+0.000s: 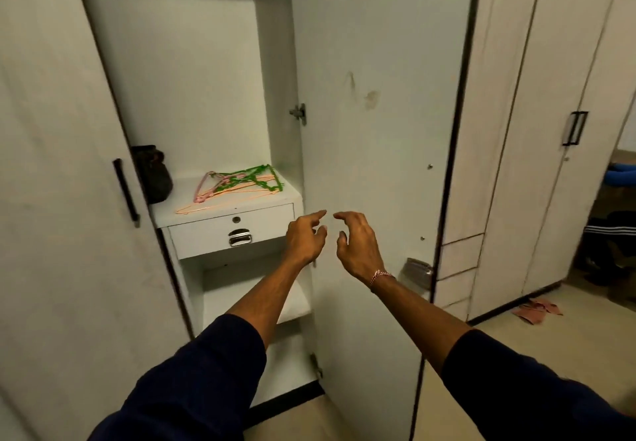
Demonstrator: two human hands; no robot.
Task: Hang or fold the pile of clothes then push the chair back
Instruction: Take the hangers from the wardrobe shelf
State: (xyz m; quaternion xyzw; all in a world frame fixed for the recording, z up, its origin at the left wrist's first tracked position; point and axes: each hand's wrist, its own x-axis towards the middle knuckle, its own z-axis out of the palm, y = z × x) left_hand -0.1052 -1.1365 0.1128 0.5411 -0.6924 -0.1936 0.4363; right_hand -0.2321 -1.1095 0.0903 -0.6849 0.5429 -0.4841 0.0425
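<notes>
I see my left hand (305, 238) and right hand (358, 244) both empty, fingers loosely spread, close together before the open white wardrobe door (371, 151). Beside the left hand, thin green, pink and orange plastic hangers (237, 184) lie tangled atop the white drawer unit (227, 230). Pile of clothes: none in view.

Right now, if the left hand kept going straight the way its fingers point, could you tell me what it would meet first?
Most likely the inner face of the open wardrobe door: the left hand, empty and open, points up and right toward it, though depth is hard to judge.
</notes>
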